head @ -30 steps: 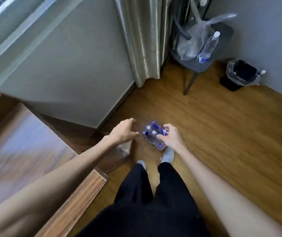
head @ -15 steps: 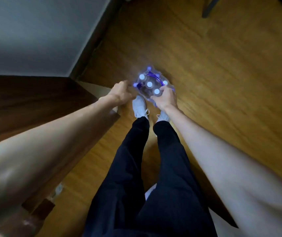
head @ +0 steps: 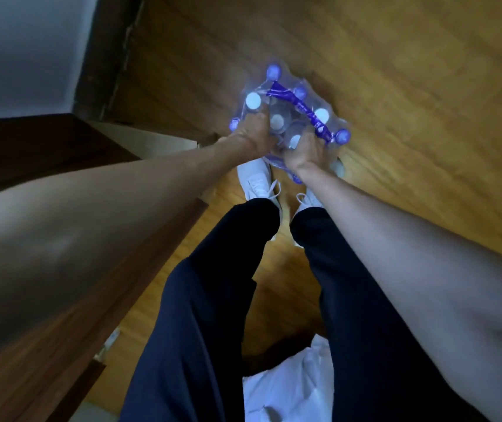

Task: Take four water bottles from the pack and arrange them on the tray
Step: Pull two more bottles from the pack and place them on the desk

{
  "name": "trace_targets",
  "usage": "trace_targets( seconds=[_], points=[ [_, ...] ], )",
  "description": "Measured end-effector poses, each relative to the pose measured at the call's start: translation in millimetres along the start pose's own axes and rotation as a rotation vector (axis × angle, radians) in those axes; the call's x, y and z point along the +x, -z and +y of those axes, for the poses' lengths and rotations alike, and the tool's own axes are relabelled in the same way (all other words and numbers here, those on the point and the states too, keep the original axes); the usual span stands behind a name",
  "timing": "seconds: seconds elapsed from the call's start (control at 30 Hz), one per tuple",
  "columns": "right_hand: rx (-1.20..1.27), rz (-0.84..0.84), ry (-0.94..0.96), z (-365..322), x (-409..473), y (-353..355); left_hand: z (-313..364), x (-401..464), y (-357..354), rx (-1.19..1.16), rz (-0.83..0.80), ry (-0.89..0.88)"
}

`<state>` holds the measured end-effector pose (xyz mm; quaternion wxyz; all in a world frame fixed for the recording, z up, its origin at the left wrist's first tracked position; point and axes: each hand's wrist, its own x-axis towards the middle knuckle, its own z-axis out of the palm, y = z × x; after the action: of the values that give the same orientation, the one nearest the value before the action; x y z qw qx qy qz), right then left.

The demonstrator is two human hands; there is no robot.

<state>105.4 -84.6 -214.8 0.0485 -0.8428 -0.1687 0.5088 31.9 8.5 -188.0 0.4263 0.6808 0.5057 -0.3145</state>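
We see a wooden floor filling most of the view, with a dark wooden piece of furniture at the left edge and a grey wall above it. We look down past dark trousers to white shoes standing on the boards. Just ahead of the shoes sits the pack of water bottles, on the floor and well clear of the furniture. It is a clear plastic wrap with a purple strap running slantwise over its top; inside we count several bottles by their pale round caps, standing upright and packed close, though blur keeps us from a sure number. Both bare arms reach down to it. The left hand is curled closed on the near left side of the wrap, fingers pressed into the plastic. The right hand is likewise clenched on the near right side, beside the strap's lower end.
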Motion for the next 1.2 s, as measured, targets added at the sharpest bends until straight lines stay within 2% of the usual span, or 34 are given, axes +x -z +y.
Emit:
trace_targets(
  seconds=[0.13,0.27,0.5,0.83,1.03,1.2],
  points=[
    [-0.082,0.053,0.054,8,22,-21,4,36,-22,-0.002,0.069,-0.004],
    [-0.109,0.103,0.095,10,31,-23,4,47,-40,0.095,0.144,0.01],
    [-0.096,0.14,0.156,8,-3,9,1,2,-28,-0.072,0.227,0.005],
    [-0.004,0.106,0.209,-30,-212,118,57,-228,50,-0.229,0.305,0.178],
    [-0.066,0.116,0.349,-54,-344,206,113,-387,117,-0.459,0.377,0.281],
    [-0.073,0.157,0.53,-89,-445,274,143,-513,146,-0.527,0.546,0.187]
  ],
)
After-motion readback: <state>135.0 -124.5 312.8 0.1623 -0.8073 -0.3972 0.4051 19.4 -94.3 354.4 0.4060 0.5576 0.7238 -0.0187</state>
